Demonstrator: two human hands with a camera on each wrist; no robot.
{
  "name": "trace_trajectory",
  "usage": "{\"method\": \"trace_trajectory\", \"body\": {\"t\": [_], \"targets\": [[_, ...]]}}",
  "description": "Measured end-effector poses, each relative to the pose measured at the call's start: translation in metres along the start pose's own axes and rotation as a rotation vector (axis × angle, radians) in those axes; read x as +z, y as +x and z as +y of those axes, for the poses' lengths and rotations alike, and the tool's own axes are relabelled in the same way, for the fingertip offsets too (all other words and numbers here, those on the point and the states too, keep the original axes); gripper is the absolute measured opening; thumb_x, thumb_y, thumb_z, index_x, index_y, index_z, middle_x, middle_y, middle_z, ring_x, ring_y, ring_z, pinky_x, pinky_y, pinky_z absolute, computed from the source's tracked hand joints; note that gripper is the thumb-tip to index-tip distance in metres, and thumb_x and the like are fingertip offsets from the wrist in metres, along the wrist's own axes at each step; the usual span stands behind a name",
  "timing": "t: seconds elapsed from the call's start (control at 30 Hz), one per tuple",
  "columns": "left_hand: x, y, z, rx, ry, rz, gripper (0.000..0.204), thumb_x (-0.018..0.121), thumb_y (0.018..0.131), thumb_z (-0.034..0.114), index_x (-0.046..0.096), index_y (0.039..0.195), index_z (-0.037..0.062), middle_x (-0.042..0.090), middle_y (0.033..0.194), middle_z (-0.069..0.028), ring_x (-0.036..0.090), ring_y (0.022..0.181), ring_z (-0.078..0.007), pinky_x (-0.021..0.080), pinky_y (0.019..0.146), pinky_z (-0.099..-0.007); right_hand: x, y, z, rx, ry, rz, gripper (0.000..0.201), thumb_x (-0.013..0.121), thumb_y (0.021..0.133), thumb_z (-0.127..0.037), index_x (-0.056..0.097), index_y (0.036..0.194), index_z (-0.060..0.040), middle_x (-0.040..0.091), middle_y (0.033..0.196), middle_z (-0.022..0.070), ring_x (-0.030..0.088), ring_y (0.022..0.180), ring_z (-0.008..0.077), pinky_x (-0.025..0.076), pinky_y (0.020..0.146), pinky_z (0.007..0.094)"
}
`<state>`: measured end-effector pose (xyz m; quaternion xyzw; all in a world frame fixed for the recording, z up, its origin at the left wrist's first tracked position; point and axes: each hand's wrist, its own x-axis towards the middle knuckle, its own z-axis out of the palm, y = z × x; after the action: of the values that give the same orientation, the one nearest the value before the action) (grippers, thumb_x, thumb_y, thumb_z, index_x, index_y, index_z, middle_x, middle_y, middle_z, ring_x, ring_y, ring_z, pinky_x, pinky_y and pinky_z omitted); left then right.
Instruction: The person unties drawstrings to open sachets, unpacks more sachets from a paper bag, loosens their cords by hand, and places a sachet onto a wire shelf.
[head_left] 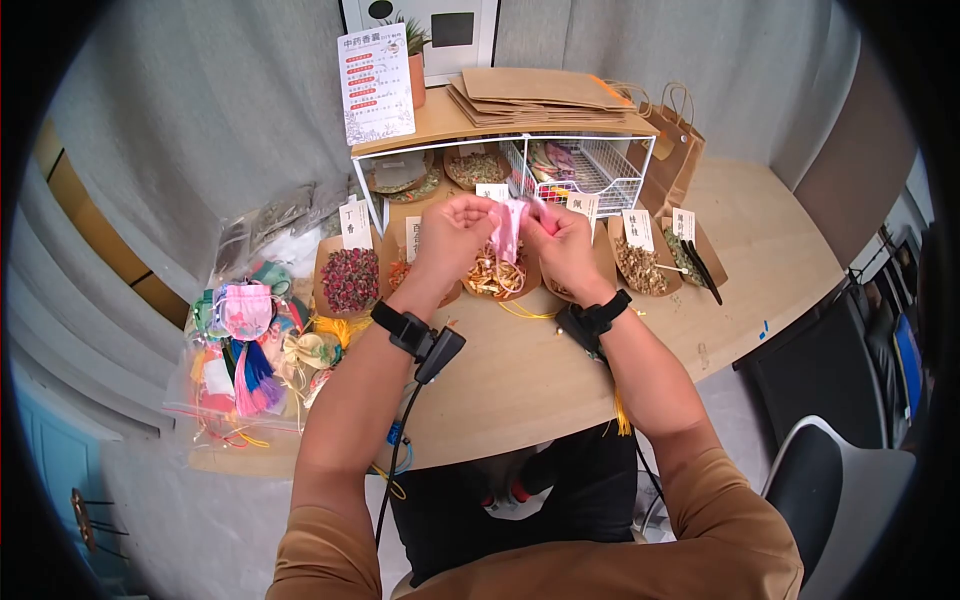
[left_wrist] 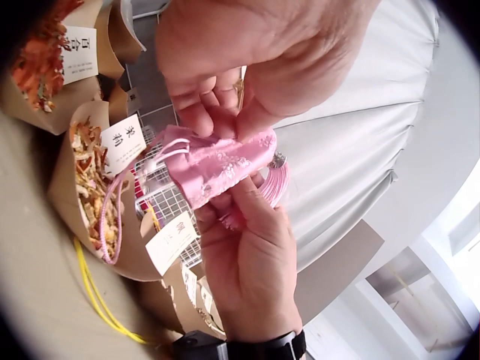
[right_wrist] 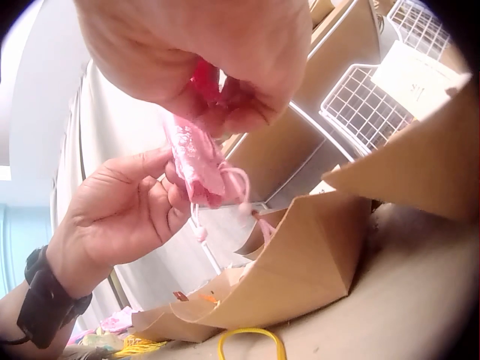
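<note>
A pink drawstring pouch point(head_left: 508, 235) with a pale floral pattern is held up between both hands, above the bowl of dried jasmine-coloured petals point(head_left: 492, 278). My left hand point(head_left: 452, 240) pinches one edge of it between thumb and fingers. From the other side my right hand point(head_left: 562, 245) grips the pouch, thumb laid against the cloth in the left wrist view. A pink tassel point(left_wrist: 278, 182) with a silvery bead hangs off the pouch's end beside the right hand. Pink cords with small beads point(right_wrist: 241, 184) dangle from its mouth.
Labelled paper trays of dried herbs, including rosebuds point(head_left: 350, 280), line the table's back. Black tongs point(head_left: 703, 272) lie in the rightmost one. Colourful pouches and tassels point(head_left: 246, 310) are piled at left. Behind stands a shelf point(head_left: 440, 140) with a wire basket point(head_left: 590, 190) and paper bags point(head_left: 540, 92).
</note>
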<state>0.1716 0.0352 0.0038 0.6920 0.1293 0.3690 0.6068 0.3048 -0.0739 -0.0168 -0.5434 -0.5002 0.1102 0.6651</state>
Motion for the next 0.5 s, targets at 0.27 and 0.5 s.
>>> {"method": "trace_trajectory", "body": {"t": [0.27, 0.5], "targets": [[-0.005, 0.001, 0.006, 0.008, -0.005, 0.003, 0.016, 0.065, 0.084, 0.001, 0.063, 0.099, -0.0043, 0.067, 0.086, -0.0061, 0.062, 0.073, -0.0083, 0.051, 0.067, -0.0202, -0.002, 0.002, 0.009, -0.007, -0.133, 0.034, 0.008, 0.066, 0.084, -0.005, 0.065, 0.08, 0.0022, 0.053, 0.065, 0.0026, 0.047, 0.059, 0.0094, 0.04, 0.056, 0.0261], [-0.003, 0.004, 0.0, 0.039, -0.074, -0.003, 0.013, 0.064, 0.083, -0.001, 0.063, 0.095, -0.0045, 0.066, 0.083, -0.0067, 0.061, 0.072, -0.0087, 0.05, 0.064, -0.0207, -0.003, 0.002, 0.0, -0.133, -0.084, 0.058, 0.01, 0.066, 0.084, -0.007, 0.065, 0.082, 0.0027, 0.054, 0.07, 0.0028, 0.049, 0.064, 0.0098, 0.041, 0.059, 0.0249]]}}
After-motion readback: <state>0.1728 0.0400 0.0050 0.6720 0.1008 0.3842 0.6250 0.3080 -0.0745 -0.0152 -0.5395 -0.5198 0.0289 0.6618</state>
